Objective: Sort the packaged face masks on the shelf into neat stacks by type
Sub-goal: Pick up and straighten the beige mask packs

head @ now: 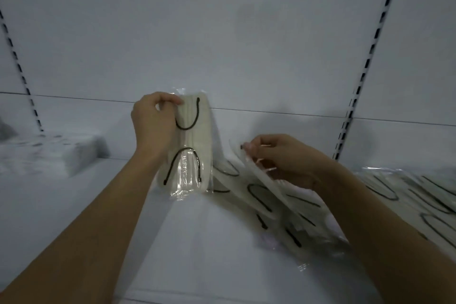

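Observation:
My left hand point(153, 122) pinches the top of an upright stack of clear-wrapped cream masks with black ear loops point(195, 153); the stack's lower edge stands on the white shelf point(197, 242). Just to the right, my right hand point(283, 158) grips another wrapped mask point(261, 180) by its upper edge, tilted over a loose pile of the same cream masks point(283, 207). More wrapped cream masks point(419, 195) lie spread at the far right. A blurred stack of white packs point(49, 153) sits at the left.
The shelf's white back panel point(222, 44) rises behind the masks, with slotted metal uprights at the left point(22, 74) and the right point(362, 86). Bare shelf surface lies between the left stack and the upright masks and along the front edge.

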A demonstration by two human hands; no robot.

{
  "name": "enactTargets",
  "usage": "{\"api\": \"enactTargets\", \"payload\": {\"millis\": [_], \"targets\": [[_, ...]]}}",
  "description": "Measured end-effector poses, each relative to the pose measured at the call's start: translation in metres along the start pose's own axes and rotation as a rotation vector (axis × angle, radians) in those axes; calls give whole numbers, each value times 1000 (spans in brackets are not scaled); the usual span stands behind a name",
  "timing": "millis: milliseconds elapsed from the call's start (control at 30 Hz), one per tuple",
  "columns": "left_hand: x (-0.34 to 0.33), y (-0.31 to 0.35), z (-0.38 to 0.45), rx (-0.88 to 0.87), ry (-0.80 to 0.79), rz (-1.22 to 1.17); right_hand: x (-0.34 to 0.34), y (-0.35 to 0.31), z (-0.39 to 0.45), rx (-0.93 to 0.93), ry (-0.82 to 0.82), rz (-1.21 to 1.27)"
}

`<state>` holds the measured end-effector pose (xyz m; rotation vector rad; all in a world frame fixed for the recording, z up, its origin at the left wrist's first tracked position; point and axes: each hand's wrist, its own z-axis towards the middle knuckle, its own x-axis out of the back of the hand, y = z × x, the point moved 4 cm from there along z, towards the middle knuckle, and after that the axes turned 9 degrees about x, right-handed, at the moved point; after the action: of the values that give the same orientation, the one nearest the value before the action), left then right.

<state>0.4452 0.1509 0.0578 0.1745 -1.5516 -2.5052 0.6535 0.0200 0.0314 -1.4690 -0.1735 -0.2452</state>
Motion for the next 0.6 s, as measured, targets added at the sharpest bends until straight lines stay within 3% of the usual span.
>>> {"api": "enactTargets", "payload": {"millis": [100,167,233,300,367,433,500,600], "targets": [[11,4,5,11,86,-44,10,-5,3,102,189,179],[15,12,2,-20,130,-108,24,-19,-2,289,458,198],[9,21,-5,-54,27,-161,32,-36,-11,540,652,93],[-7,30,-23,-121,-259,-166,25,-41,-12,670,615,84],[-26,36,-48,-194,-579,-137,8,-39,-5,697,442,94],[-42,33,-64,-246,-730,-62,-8,-35,0,681,272,116],[-44,27,-60,-268,-662,-25,-14,-35,1,615,185,159],[-26,17,-38,-161,-438,-120,-11,-40,4,502,235,138]]}}
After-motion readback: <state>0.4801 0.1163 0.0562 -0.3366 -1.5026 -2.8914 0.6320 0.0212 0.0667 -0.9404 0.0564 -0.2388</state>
